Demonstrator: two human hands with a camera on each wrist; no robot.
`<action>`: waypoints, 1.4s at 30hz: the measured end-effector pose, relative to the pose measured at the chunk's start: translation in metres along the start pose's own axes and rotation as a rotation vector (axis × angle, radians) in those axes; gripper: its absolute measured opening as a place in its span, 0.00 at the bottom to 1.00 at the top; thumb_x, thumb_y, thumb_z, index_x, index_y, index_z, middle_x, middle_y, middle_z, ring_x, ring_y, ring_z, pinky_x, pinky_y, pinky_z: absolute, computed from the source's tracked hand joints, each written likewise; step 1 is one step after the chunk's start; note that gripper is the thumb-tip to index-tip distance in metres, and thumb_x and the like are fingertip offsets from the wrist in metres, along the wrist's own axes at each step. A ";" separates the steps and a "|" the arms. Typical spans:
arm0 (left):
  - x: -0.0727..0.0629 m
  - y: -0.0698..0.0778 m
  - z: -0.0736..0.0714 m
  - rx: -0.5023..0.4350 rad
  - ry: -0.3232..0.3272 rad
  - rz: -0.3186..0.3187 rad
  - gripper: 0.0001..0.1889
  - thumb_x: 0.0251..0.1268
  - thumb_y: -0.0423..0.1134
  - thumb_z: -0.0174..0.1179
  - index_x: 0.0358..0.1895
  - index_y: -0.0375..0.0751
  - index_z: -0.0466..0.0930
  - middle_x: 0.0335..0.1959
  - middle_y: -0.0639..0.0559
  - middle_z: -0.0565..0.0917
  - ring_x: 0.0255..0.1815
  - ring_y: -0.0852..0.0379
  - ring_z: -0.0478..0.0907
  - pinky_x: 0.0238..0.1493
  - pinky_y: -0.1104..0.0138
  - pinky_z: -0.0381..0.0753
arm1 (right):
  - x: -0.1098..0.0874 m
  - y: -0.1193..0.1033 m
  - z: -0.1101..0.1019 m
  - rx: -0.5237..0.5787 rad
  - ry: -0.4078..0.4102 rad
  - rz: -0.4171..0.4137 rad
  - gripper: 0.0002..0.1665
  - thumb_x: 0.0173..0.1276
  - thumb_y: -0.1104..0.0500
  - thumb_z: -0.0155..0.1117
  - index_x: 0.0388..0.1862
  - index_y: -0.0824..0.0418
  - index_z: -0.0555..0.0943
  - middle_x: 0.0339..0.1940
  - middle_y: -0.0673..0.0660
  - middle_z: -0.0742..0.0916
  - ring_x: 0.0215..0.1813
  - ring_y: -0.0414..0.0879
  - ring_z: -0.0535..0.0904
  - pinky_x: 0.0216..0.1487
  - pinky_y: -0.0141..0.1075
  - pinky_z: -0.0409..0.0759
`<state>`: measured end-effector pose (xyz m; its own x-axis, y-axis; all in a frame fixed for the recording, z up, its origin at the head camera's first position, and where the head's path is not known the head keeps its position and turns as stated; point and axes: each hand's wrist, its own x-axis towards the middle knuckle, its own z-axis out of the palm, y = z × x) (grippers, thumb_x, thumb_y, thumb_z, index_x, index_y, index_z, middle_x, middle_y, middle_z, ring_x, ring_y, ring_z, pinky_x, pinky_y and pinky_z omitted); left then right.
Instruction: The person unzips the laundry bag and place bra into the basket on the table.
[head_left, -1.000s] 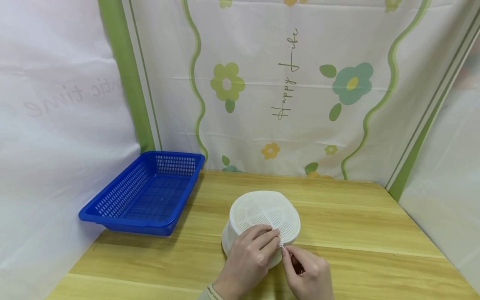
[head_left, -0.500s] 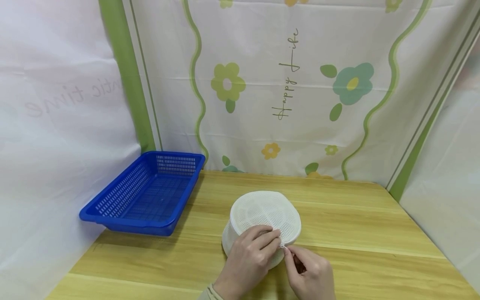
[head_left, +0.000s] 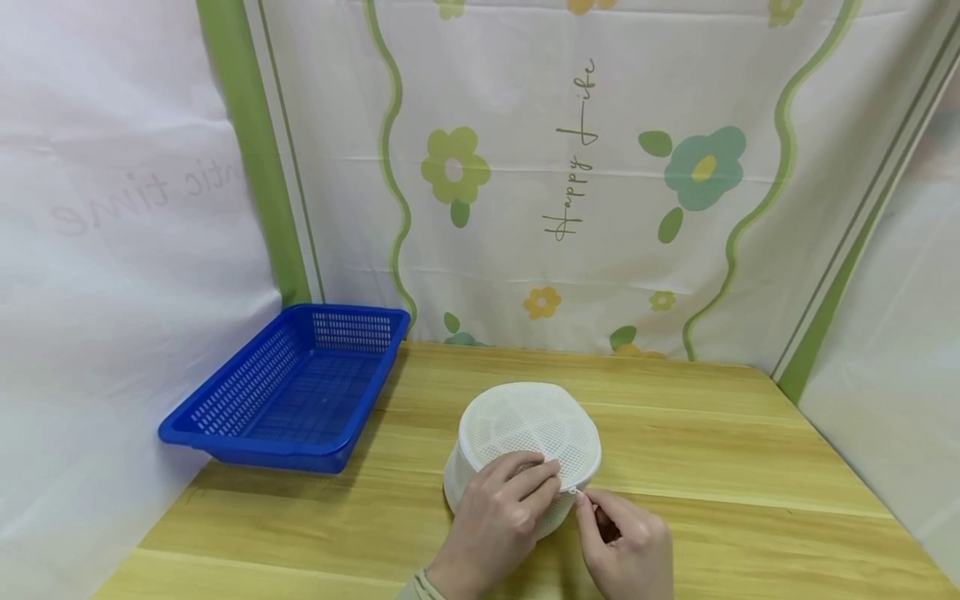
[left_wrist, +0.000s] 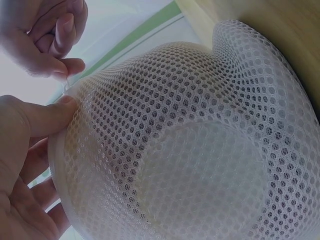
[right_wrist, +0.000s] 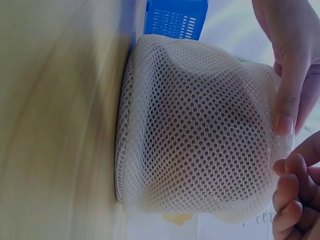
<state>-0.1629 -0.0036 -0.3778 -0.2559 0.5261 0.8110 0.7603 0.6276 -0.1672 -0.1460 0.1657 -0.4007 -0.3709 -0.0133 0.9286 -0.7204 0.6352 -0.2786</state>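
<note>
pinching zip pull with right hand, left hand gripping mesh bag by rim, well short of far edge of tabletop; zipping likely underway, amount left unclear.

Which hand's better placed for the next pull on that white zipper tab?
Probably the right hand: it pinches the white zipper tab on the mesh laundry bag. The left hand grips the bag beside it, seemingly better suited to steadying.
</note>
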 end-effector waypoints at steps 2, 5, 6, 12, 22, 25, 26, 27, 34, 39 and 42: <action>0.000 0.000 0.000 -0.002 0.000 -0.004 0.20 0.78 0.35 0.44 0.35 0.41 0.89 0.43 0.52 0.86 0.48 0.55 0.81 0.56 0.67 0.78 | 0.001 -0.001 0.000 0.004 0.006 0.008 0.04 0.50 0.69 0.63 0.21 0.64 0.84 0.14 0.43 0.76 0.16 0.28 0.66 0.12 0.20 0.65; 0.000 0.000 0.000 -0.001 0.002 -0.005 0.21 0.79 0.35 0.43 0.35 0.41 0.89 0.43 0.52 0.86 0.47 0.55 0.81 0.55 0.67 0.78 | 0.001 0.000 0.000 0.003 0.005 0.007 0.04 0.51 0.68 0.63 0.21 0.64 0.84 0.14 0.42 0.75 0.16 0.28 0.66 0.12 0.20 0.65; 0.000 0.000 0.000 0.003 0.003 -0.004 0.21 0.79 0.35 0.43 0.35 0.41 0.89 0.43 0.52 0.86 0.47 0.55 0.81 0.55 0.67 0.78 | 0.000 0.000 0.000 0.009 0.002 0.010 0.04 0.51 0.68 0.63 0.21 0.64 0.84 0.13 0.43 0.75 0.16 0.28 0.66 0.12 0.20 0.65; 0.000 -0.001 0.000 -0.007 -0.003 -0.007 0.17 0.75 0.34 0.48 0.36 0.40 0.89 0.43 0.51 0.86 0.47 0.54 0.81 0.56 0.67 0.78 | -0.006 0.007 0.002 0.020 -0.020 -0.032 0.12 0.64 0.61 0.59 0.24 0.64 0.85 0.15 0.42 0.75 0.15 0.29 0.65 0.12 0.19 0.64; 0.000 -0.001 0.000 -0.022 0.010 -0.023 0.05 0.59 0.35 0.68 0.38 0.40 0.88 0.43 0.51 0.86 0.48 0.54 0.81 0.57 0.67 0.77 | -0.008 0.008 0.004 0.092 -0.046 -0.079 0.15 0.71 0.59 0.57 0.28 0.64 0.85 0.17 0.42 0.76 0.17 0.28 0.65 0.15 0.17 0.64; 0.001 -0.001 0.000 -0.023 0.002 -0.016 0.08 0.55 0.35 0.71 0.39 0.41 0.87 0.43 0.51 0.86 0.49 0.54 0.80 0.59 0.66 0.76 | -0.008 0.008 0.005 0.120 -0.042 -0.116 0.16 0.72 0.59 0.57 0.28 0.65 0.85 0.17 0.44 0.77 0.18 0.29 0.66 0.16 0.17 0.64; 0.001 -0.001 0.000 -0.023 -0.002 -0.013 0.09 0.55 0.35 0.71 0.39 0.41 0.87 0.43 0.51 0.86 0.49 0.54 0.80 0.59 0.66 0.76 | -0.008 0.008 0.005 0.127 -0.041 -0.126 0.16 0.72 0.58 0.57 0.28 0.66 0.85 0.17 0.45 0.77 0.18 0.29 0.66 0.16 0.17 0.65; 0.001 0.000 -0.001 -0.026 -0.007 -0.011 0.08 0.55 0.35 0.71 0.39 0.41 0.88 0.43 0.51 0.86 0.50 0.54 0.80 0.59 0.66 0.76 | -0.008 0.008 0.005 0.129 -0.040 -0.134 0.17 0.73 0.58 0.57 0.28 0.66 0.85 0.17 0.45 0.77 0.18 0.30 0.66 0.16 0.16 0.64; 0.001 0.000 -0.001 -0.002 0.003 0.006 0.12 0.73 0.36 0.54 0.38 0.41 0.88 0.43 0.51 0.86 0.48 0.54 0.80 0.57 0.67 0.77 | -0.007 0.009 0.004 0.095 -0.039 -0.108 0.18 0.73 0.57 0.57 0.27 0.65 0.85 0.17 0.45 0.78 0.17 0.29 0.66 0.15 0.17 0.65; 0.002 0.000 -0.001 0.002 0.015 0.010 0.16 0.76 0.37 0.49 0.37 0.40 0.88 0.42 0.52 0.86 0.48 0.54 0.81 0.56 0.67 0.78 | -0.008 0.010 0.003 0.080 -0.040 -0.078 0.16 0.71 0.58 0.58 0.28 0.64 0.86 0.18 0.45 0.79 0.17 0.29 0.67 0.14 0.19 0.66; 0.002 0.000 -0.001 -0.002 0.016 0.012 0.16 0.76 0.37 0.50 0.37 0.40 0.89 0.43 0.52 0.87 0.47 0.54 0.81 0.55 0.67 0.79 | -0.008 0.010 0.003 0.072 -0.037 -0.072 0.15 0.70 0.59 0.58 0.28 0.64 0.86 0.19 0.46 0.80 0.17 0.29 0.67 0.14 0.19 0.66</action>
<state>-0.1628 -0.0031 -0.3759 -0.2370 0.5243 0.8179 0.7643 0.6203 -0.1761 -0.1517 0.1702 -0.4116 -0.3371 -0.0865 0.9375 -0.7858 0.5742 -0.2296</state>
